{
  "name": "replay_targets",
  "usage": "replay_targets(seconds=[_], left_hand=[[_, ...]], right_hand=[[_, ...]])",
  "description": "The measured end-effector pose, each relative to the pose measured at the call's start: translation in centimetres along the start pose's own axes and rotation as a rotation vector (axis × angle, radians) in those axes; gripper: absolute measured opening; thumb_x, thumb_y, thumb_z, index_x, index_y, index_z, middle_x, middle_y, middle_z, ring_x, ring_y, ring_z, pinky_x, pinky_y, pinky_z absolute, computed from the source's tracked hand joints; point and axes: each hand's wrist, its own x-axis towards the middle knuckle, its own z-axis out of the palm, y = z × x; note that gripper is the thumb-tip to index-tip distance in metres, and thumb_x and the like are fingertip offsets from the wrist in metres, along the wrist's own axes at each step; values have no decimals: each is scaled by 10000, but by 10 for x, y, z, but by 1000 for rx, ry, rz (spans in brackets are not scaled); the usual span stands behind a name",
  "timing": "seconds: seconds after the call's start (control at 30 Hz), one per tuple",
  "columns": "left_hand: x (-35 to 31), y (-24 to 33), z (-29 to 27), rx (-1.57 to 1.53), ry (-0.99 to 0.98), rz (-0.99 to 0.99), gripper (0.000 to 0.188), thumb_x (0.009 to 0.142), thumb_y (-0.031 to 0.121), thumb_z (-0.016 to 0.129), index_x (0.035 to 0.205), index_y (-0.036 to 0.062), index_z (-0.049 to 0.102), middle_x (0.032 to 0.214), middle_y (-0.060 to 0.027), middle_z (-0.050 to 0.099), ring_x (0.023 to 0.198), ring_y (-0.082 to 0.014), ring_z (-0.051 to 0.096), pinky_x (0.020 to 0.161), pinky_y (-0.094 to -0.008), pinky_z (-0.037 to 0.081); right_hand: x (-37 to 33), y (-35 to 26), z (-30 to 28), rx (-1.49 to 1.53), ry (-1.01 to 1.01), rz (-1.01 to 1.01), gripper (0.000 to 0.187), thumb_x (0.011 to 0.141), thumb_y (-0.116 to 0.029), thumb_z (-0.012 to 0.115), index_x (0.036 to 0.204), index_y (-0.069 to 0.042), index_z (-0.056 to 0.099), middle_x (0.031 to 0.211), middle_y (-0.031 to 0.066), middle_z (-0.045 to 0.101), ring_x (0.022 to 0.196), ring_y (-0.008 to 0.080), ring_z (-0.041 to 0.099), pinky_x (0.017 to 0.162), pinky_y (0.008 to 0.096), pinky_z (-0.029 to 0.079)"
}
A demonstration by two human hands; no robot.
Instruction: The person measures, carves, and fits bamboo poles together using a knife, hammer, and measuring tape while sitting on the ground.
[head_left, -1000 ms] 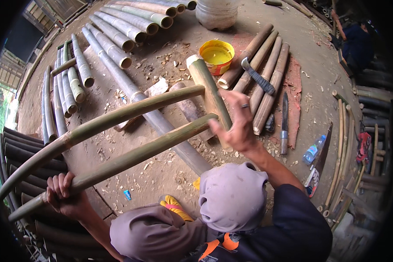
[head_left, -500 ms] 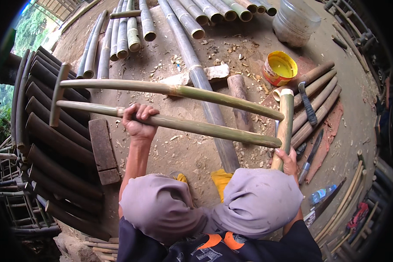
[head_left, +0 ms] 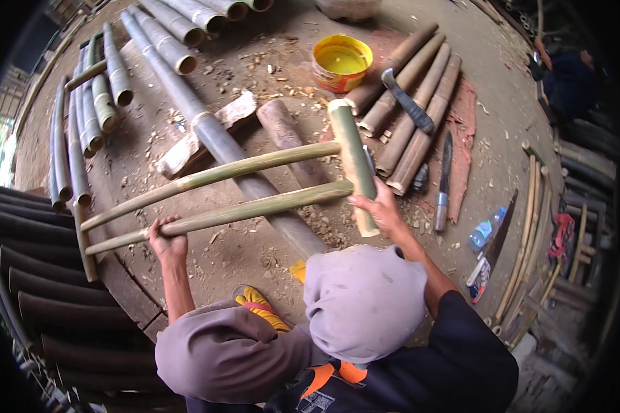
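Note:
A bamboo frame (head_left: pixel 282 201) hangs in front of my knees, slanting down to the left. Two long rails join a thick crosspiece (head_left: pixel 346 138) on the right and a thinner crosspiece (head_left: pixel 87 260) on the left. My left hand (head_left: pixel 168 236) is wrapped round the lower rail near its left end. On the other side my right hand (head_left: pixel 379 208) grips the thick crosspiece beside the lower rail's joint; some of its fingers are hidden behind the wood. Beneath the frame a long grey bamboo pole (head_left: pixel 217 138) lies on the ground, with a short log (head_left: pixel 282 127) beside it.
A yellow and red bucket (head_left: pixel 337 77) stands ahead, near several cut bamboo lengths (head_left: pixel 427 113). A dark-wrapped tool (head_left: pixel 408 100) lies across them. Right of these are a knife (head_left: pixel 443 182) and a plastic bottle (head_left: pixel 488 229). Dark bamboo halves (head_left: pixel 55 282) are stacked left. A person (head_left: pixel 572 82) is at far right.
The view has swung to the right, bringing another person in at the right edge. The frame's left end has dropped relative to its right end. Both hands still hold it.

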Motion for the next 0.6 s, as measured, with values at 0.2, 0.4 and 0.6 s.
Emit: replay_targets(seconds=[0.2, 0.4, 0.6], left_hand=[[-17, 4, 2, 245, 283, -4, 202, 822, 266, 620, 904, 94, 555, 907, -70, 574, 902, -251, 559, 837, -437, 467], [-34, -3, -7, 425, 310, 66, 498, 810, 451, 616, 1144, 108, 479, 1140, -54, 512, 1018, -247, 527, 837, -421, 444], [-44, -5, -28, 448, 355, 129, 580, 780, 442, 676, 1195, 101, 456, 1235, -81, 470, 1082, -264, 491, 892, -397, 414]], right_hand=[[6, 1, 15, -169, -14, -6, 601, 805, -291, 697, 1254, 29, 458, 1018, 128, 604, 893, 167, 587, 775, 285, 488], [10, 24, -5, -305, 202, -47, 747, 858, -475, 616, 1329, 65, 407, 1197, 230, 556, 1041, 248, 592, 866, 291, 486], [10, 11, -44, -413, 273, -108, 396, 875, -168, 645, 1222, -6, 544, 821, 61, 630, 714, 114, 583, 625, 248, 488]])
